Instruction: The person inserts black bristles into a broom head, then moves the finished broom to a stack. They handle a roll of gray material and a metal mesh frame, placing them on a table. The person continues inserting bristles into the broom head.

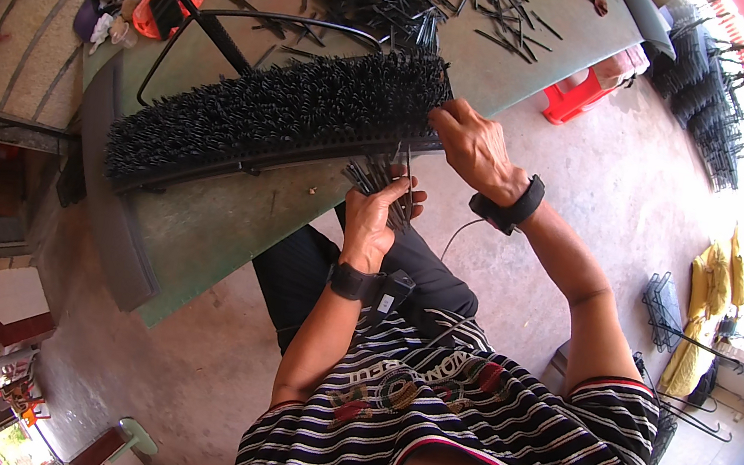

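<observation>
A long black bristled panel lies on the greenish bench; by its near edge our left hand grasps thin black strips. Our right hand, at the panel's right end, grips something we cannot tell.

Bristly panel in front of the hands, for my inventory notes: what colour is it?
The bristly panel is black, best seen in the head view.

Left hand low, near midline, curled into a grip, thumb laid forward; left forearm angled up from below. Right hand farther forward, back uppermost, fingers bent, tips partly hidden; right forearm slanting inward, elbow bent, out to the side
</observation>
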`<state>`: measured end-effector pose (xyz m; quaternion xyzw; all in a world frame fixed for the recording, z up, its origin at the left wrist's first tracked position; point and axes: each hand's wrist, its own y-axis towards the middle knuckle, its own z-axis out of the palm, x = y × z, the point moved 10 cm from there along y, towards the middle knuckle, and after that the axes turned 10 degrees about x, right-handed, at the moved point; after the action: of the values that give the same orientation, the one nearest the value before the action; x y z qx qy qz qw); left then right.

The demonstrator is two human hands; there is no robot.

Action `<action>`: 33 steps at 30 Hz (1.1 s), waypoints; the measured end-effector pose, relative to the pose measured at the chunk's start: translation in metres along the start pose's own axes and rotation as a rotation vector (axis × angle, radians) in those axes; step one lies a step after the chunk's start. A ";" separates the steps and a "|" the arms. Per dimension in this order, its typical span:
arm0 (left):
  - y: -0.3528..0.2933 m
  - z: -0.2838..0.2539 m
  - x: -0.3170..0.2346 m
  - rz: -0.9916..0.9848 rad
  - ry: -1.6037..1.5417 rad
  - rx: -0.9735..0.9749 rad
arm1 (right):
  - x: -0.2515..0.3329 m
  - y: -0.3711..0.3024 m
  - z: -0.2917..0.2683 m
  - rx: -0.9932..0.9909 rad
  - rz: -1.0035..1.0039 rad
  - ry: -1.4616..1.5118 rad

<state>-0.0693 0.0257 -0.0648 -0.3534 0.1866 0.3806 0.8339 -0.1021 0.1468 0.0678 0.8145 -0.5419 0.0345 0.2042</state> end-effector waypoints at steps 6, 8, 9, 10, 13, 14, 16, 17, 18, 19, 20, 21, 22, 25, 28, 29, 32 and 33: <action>0.008 0.002 -0.002 0.102 -0.103 0.077 | 0.089 -0.052 0.003 0.063 -0.670 -0.100; 0.009 0.005 0.006 0.064 -0.042 0.070 | 0.084 -0.062 0.009 0.084 -0.651 -0.073; 0.009 0.005 0.008 0.049 -0.010 0.062 | 0.080 -0.065 0.009 0.098 -0.642 -0.041; 0.009 0.006 0.010 0.025 -0.003 0.064 | 0.078 -0.066 0.010 0.112 -0.633 -0.009; 0.008 0.005 0.016 -0.024 -0.005 0.053 | 0.070 -0.066 0.004 0.051 -0.625 0.062; 0.008 0.008 0.012 -0.003 0.046 0.071 | 0.063 -0.066 0.005 0.055 -0.594 0.103; 0.003 0.014 0.002 0.036 0.149 0.100 | 0.027 -0.055 -0.006 -0.076 -0.275 0.161; 0.002 0.015 -0.003 0.101 0.180 0.083 | 0.006 -0.053 -0.017 -0.223 -0.105 0.275; 0.001 0.016 -0.003 0.098 0.166 0.066 | -0.014 -0.051 -0.029 -0.369 0.069 0.386; 0.000 0.017 -0.004 0.098 0.153 0.048 | -0.018 -0.046 -0.039 -0.440 0.120 0.381; -0.001 0.016 -0.005 0.097 0.140 0.031 | -0.023 -0.044 -0.048 -0.510 0.171 0.377; -0.001 0.015 -0.005 0.101 0.134 0.025 | -0.027 -0.040 -0.049 -0.505 0.172 0.391; 0.000 0.014 -0.006 0.105 0.128 0.018 | -0.031 -0.037 -0.047 -0.509 0.179 0.396; 0.001 0.012 -0.008 0.122 0.121 -0.003 | -0.039 -0.030 -0.038 -0.504 0.207 0.402; 0.000 0.011 -0.010 0.116 0.121 -0.024 | -0.043 -0.027 -0.028 -0.465 0.237 0.448; 0.000 0.011 -0.011 0.110 0.122 -0.031 | -0.043 -0.026 -0.025 -0.438 0.241 0.458; 0.000 0.006 -0.008 0.086 0.119 -0.052 | -0.038 -0.021 -0.019 -0.356 0.193 0.376; 0.001 0.004 -0.008 0.081 0.123 -0.056 | -0.036 -0.018 -0.017 -0.324 0.140 0.272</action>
<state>-0.0746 0.0250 -0.0583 -0.3913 0.2410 0.3967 0.7946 -0.0981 0.1900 0.0687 0.7194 -0.5630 0.0705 0.4007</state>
